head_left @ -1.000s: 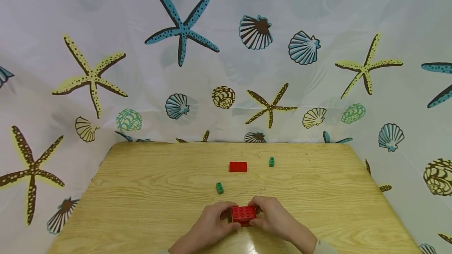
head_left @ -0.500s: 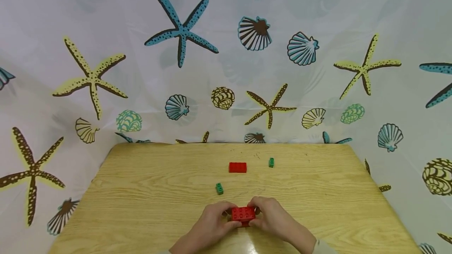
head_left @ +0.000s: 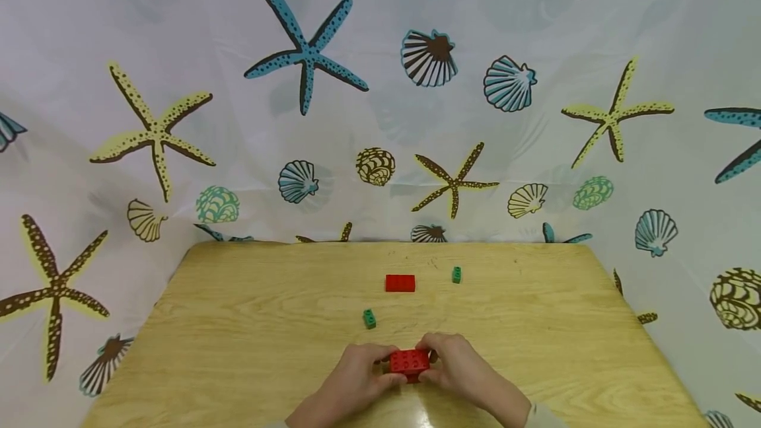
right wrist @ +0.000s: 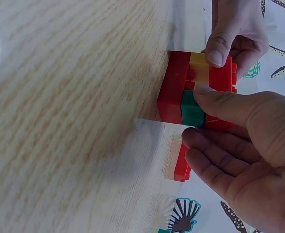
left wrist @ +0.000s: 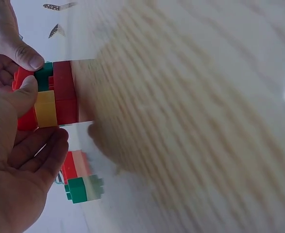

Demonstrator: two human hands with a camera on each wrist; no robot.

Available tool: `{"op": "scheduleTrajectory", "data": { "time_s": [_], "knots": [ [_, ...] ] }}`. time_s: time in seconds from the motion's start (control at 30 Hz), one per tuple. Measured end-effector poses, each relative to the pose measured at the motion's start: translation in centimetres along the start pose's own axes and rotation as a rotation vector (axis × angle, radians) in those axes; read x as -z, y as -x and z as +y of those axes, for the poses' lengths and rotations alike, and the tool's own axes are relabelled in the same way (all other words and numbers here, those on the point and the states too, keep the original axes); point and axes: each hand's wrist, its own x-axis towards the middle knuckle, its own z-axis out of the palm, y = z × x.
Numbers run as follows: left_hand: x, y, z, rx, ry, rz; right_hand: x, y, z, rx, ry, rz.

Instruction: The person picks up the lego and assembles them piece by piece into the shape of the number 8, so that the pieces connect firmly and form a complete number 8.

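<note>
Near the front of the table both hands hold a small stack of toy building bricks. A red brick with studs [head_left: 409,361] forms its top layer. Beneath that, a yellow brick [left wrist: 46,108] sits on the left and a green brick [right wrist: 193,109] on the right, with a gap between them. The bottom red brick [left wrist: 65,90] rests on the table. My left hand [head_left: 353,375] pinches the left end of the top brick, thumb on the near side. My right hand [head_left: 464,368] grips its right end likewise; fingers on the far side are partly hidden.
Behind the stack, a loose red brick [head_left: 400,283] lies on the wooden table [head_left: 250,349]. One small green brick [head_left: 369,319] is left of it and nearer; another green brick [head_left: 456,275] lies to its right. A patterned cloth [head_left: 357,117] hangs behind the table.
</note>
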Motion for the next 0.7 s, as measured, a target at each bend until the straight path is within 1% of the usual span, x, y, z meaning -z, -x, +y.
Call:
{"op": "scheduleTrajectory", "data": {
  "time_s": [0.07,0.17,0.27,0.4,0.6,0.7],
  "knots": [
    [0.0,0.0,-0.2,-0.006,0.028,-0.011,0.0,0.0,0.1,-0.013,-0.020,-0.009],
    [0.0,0.1,-0.3,-0.035,0.062,-0.020,-0.1,0.1,0.3,-0.019,-0.058,-0.012],
    [0.0,0.2,-0.3,-0.041,0.072,-0.024,-0.3,0.2,0.7,-0.031,-0.110,-0.016],
    [-0.1,0.4,-0.3,-0.040,0.055,-0.001,-0.6,0.5,1.3,-0.061,-0.181,-0.014],
    [-0.2,0.4,-0.3,-0.038,0.079,0.056,-0.9,0.8,1.7,-0.047,-0.218,0.027],
    [-0.1,0.4,-0.3,-0.028,0.092,0.066,-1.1,0.9,1.9,-0.039,-0.238,0.041]
  ]
}}
